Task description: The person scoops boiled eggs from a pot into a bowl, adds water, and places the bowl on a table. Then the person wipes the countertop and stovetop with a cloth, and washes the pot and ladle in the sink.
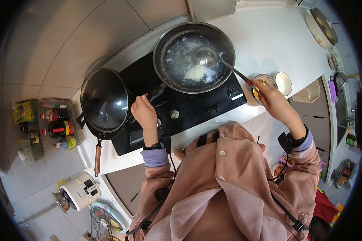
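Observation:
My left hand (pixel 144 111) is closed around the end of the black handle (pixel 157 92) of a deep frying pan (pixel 231 72) on the black cooktop (pixel 196 107). My right hand (pixel 270 95) grips the thin handle of a metal ladle (pixel 206 56), whose bowl is over the cloudy water in the pan. A pale, whitish mass, apparently an egg (pixel 195 72), lies in the water just below the ladle, with white shreds floating around it. Partly covered by my right hand, a patterned bowl (pixel 264 77) with something yellow inside stands beside the cooktop.
A white cup (pixel 283 83) touches or nearly touches the patterned bowl. Left of the pan sits a wok with a glass lid (pixel 105 102), its wooden handle (pixel 98 158) jutting over the counter edge. Several sauce bottles (pixel 58 128) stand at far left. An electric cooker (pixel 321 28) is at far right.

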`<state>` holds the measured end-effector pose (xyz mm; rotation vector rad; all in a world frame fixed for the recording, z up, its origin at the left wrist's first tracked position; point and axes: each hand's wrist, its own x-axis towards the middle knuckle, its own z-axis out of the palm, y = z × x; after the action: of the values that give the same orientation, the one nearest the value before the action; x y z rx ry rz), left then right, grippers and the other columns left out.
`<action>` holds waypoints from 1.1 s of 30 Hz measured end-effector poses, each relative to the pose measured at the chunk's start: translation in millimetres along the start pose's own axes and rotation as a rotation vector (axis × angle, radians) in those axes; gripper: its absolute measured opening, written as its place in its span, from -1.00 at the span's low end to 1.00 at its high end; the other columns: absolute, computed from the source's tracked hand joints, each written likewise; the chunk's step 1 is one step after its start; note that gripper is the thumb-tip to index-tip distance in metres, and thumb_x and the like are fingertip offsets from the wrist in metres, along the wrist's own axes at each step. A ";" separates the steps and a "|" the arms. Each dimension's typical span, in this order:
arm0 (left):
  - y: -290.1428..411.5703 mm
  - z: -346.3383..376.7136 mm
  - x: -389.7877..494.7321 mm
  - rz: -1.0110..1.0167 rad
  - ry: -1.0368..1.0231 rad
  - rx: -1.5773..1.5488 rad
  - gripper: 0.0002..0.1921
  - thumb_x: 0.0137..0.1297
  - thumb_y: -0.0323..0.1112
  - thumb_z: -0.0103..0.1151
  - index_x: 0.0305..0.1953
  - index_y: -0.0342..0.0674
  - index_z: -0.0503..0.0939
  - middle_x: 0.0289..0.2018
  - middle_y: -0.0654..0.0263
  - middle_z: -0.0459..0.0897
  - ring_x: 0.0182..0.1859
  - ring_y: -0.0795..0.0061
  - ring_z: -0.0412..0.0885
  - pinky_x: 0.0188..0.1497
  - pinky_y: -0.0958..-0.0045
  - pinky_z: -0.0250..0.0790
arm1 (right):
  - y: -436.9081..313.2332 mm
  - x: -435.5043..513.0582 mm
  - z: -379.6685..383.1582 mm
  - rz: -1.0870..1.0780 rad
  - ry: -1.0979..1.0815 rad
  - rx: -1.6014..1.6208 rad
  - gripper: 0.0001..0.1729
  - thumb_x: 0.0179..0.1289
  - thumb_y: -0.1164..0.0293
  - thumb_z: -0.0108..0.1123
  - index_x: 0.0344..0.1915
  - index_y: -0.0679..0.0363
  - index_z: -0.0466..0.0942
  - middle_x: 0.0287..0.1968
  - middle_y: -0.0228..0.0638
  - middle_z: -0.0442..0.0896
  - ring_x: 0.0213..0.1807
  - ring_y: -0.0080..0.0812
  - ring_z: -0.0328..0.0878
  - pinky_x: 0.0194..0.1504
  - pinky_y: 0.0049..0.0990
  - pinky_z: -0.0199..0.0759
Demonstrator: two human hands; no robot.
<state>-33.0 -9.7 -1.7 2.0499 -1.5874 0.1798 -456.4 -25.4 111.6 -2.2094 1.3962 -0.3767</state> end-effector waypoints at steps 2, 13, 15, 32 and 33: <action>-0.2 0.5 0.5 0.004 -0.009 0.004 -0.70 0.50 -0.26 -0.11 -0.26 -0.24 0.63 -0.34 0.13 0.70 -0.21 0.11 0.61 0.02 0.16 0.33 | 3.8 -0.5 3.6 0.002 -0.007 -0.086 -0.38 0.23 0.63 0.06 0.33 0.19 0.34 -0.16 0.03 0.63 -0.26 0.03 0.62 -0.21 -0.22 0.49; -3.4 1.3 -1.1 0.094 0.031 -0.059 -0.69 0.48 -0.23 -0.06 -0.24 -0.27 0.67 -0.31 0.17 0.71 -0.19 0.14 0.62 0.04 0.18 0.34 | 6.9 2.5 3.6 -0.027 0.253 -0.138 -0.34 0.19 0.66 0.06 0.33 0.17 0.34 -0.24 -0.05 0.61 -0.22 -0.05 0.60 -0.24 -0.23 0.49; -4.5 1.6 -0.6 0.101 0.030 -0.053 -0.70 0.47 -0.23 -0.04 -0.25 -0.27 0.66 -0.32 0.17 0.70 -0.20 0.13 0.61 0.03 0.18 0.34 | 3.3 1.0 -1.1 -0.090 0.255 -0.073 -0.36 0.20 0.65 0.05 0.33 0.19 0.34 -0.23 -0.04 0.61 -0.23 -0.04 0.60 -0.23 -0.23 0.49; -2.7 2.1 -0.8 0.110 0.048 -0.035 -0.74 0.43 -0.23 0.04 -0.29 -0.26 0.64 -0.34 0.19 0.70 -0.22 0.15 0.60 0.00 0.18 0.33 | -13.3 5.1 42.1 -0.028 -0.041 -0.049 -0.29 0.14 0.65 0.05 0.36 0.20 0.29 -0.26 -0.07 0.63 -0.38 -0.06 0.64 -0.33 -0.23 0.51; -3.0 2.0 -1.1 0.107 0.044 -0.037 -0.74 0.43 -0.23 0.04 -0.29 -0.26 0.64 -0.33 0.20 0.70 -0.21 0.15 0.60 0.00 0.18 0.33 | -15.9 6.9 40.4 0.007 -0.060 0.050 -0.32 0.17 0.64 0.04 0.35 0.22 0.30 -0.24 -0.05 0.65 -0.36 -0.05 0.65 -0.31 -0.23 0.51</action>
<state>-31.0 -9.2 -4.9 1.9214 -1.6624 0.2311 -421.9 -15.5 86.1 -2.1571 1.3477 -0.3363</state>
